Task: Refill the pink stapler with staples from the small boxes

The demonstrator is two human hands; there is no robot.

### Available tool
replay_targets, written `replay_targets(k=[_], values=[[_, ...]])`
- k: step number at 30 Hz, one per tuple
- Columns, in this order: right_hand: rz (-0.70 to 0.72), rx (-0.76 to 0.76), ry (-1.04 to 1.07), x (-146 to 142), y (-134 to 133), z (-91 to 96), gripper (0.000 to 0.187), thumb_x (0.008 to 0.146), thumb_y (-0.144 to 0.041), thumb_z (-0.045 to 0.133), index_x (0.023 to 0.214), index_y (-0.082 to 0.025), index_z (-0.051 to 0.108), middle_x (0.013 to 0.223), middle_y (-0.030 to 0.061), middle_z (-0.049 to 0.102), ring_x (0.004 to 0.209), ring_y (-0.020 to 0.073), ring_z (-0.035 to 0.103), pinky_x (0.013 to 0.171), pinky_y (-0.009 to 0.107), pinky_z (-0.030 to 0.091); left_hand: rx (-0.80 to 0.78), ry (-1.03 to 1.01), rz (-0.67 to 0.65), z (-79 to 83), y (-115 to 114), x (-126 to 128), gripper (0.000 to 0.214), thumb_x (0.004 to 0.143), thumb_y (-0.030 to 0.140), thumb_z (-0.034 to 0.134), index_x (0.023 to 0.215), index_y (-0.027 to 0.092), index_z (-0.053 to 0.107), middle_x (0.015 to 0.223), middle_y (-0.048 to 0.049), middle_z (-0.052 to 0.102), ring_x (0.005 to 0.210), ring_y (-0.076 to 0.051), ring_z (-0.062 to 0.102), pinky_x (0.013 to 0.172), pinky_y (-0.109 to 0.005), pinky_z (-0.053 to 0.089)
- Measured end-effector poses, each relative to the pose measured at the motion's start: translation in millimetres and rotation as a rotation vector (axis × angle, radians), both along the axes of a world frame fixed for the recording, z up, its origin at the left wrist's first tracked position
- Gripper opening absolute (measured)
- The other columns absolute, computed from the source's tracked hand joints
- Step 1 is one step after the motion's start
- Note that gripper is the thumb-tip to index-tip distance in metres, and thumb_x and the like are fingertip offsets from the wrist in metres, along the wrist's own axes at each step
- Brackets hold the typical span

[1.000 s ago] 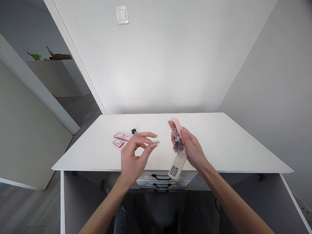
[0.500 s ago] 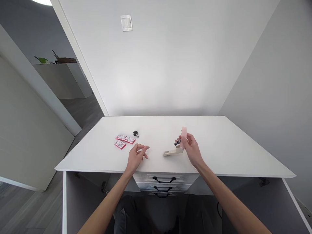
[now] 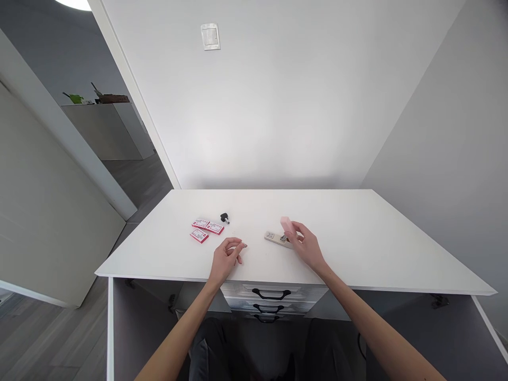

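Observation:
A pink and beige stapler (image 3: 279, 234) lies on the white desk (image 3: 357, 238), its pink top hinged partly up. My right hand (image 3: 305, 246) grips that pink top, the base resting flat on the desk. My left hand (image 3: 227, 256) rests near the front edge, left of the stapler, fingers curled with thumb and forefinger pinched together; what they pinch is too small to make out. Three small red and white staple boxes (image 3: 206, 229) lie further left, with a small black object (image 3: 224, 217) behind them.
White drawers with black handles (image 3: 271, 292) sit under the desk front. A grey wall rises behind the desk and another on the right. At left, an open doorway shows a cabinet (image 3: 105, 129) with clutter on top.
My right hand brought the opened stapler down from the air onto the desk and is folding its top lower. My left hand dropped to the desk edge with its fingers curled in.

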State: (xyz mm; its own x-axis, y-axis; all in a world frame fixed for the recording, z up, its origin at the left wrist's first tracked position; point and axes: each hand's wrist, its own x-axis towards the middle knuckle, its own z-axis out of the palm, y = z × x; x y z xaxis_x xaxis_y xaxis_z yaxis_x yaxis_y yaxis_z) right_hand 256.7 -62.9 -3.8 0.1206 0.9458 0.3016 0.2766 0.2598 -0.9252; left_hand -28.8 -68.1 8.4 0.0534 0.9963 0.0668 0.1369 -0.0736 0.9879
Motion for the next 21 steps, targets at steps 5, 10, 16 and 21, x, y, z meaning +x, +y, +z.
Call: replay_targets(k=[5, 10, 16, 21], values=[[-0.049, 0.052, -0.207, -3, 6, -5.2, 0.043, 0.098, -0.056, 0.054, 0.123, -0.023, 0.064, 0.12, 0.01, 0.071, 0.1, 0.026, 0.066, 0.086, 0.042, 0.053, 0.003, 0.032, 0.01, 2.0, -3, 1, 0.037, 0.085, 0.052, 0.073, 0.1, 0.02, 0.064, 0.102, -0.0063, 0.076, 0.051, -0.01, 0.06, 0.051, -0.026, 0.044], [-0.061, 0.071, -0.32, -11, 12, -7.6, 0.041, 0.101, -0.053, 0.048, 0.125, -0.023, 0.064, 0.118, 0.0102, 0.07, 0.107, 0.0276, 0.064, 0.093, 0.044, 0.05, 0.008, 0.033, -0.002, -1.0, -4, -1, 0.038, 0.086, 0.053, 0.071, 0.102, 0.02, 0.063, 0.103, -0.0071, 0.075, 0.051, -0.011, 0.06, 0.05, -0.027, 0.043], [-0.071, 0.086, -0.339, -19, 10, -11.5, 0.047, 0.105, -0.047, 0.043, 0.144, -0.023, 0.051, 0.137, 0.0124, 0.061, 0.126, 0.0283, 0.058, 0.104, 0.048, 0.049, 0.013, 0.02, -0.011, -1.7, -4, 0, 0.039, 0.087, 0.055, 0.069, 0.104, 0.02, 0.064, 0.107, -0.0087, 0.076, 0.051, -0.011, 0.063, 0.047, -0.026, 0.039], [-0.238, 0.342, -0.362, -34, -16, -8.1, 0.041, 0.102, -0.038, 0.05, 0.14, -0.024, 0.054, 0.137, 0.0154, 0.055, 0.133, 0.0306, 0.051, 0.108, 0.053, 0.047, 0.012, 0.03, -0.037, -0.4, -4, 2, 0.043, 0.09, 0.058, 0.063, 0.11, 0.021, 0.06, 0.104, -0.0087, 0.078, 0.05, -0.013, 0.063, 0.051, -0.026, 0.041]])
